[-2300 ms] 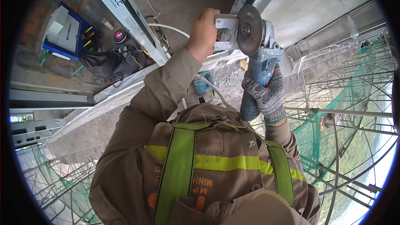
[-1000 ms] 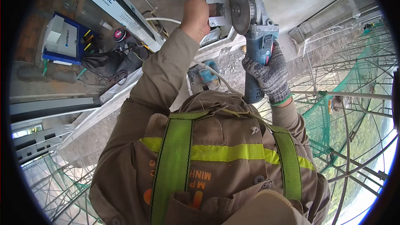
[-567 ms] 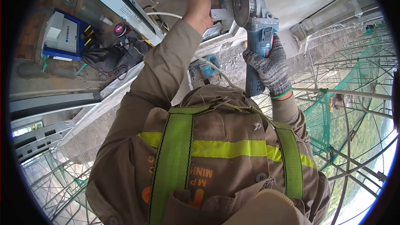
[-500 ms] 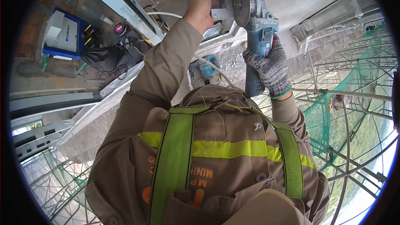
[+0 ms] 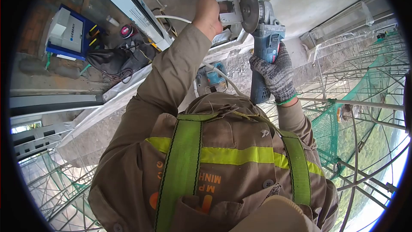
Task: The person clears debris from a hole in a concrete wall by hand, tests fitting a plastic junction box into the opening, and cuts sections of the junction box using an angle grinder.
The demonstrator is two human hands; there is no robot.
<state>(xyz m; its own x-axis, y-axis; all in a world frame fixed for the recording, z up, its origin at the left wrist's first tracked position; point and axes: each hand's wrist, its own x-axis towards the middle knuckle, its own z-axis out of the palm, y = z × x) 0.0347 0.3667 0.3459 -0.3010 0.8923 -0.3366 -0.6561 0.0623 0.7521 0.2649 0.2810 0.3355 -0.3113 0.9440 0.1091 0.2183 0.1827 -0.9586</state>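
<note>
My bare left hand (image 5: 207,15) is closed on a pale metal bracket (image 5: 230,16), a U-shaped piece with small holes. My right hand (image 5: 277,73), in a grey knitted glove, is wrapped round the body of a blue angle grinder (image 5: 265,51). The grinder's dark round disc (image 5: 249,11) stands upright at the right edge of the bracket; whether it touches the metal or turns, I cannot tell. My left fingertips are partly hidden behind the bracket.
A blue-and-white case (image 5: 68,32) and a dark bag (image 5: 107,60) lie at the left, beyond a labelled frame (image 5: 128,6). A blue power tool (image 5: 216,74) and a white hose (image 5: 225,77) are below my left hand. Scaffolding (image 5: 365,104) and green netting (image 5: 324,131) stand at the right.
Both hands, with the bracket and grinder, sit slightly lower in view than half a second ago. The bracket is tilted a little differently. The grips on both things are unchanged.
</note>
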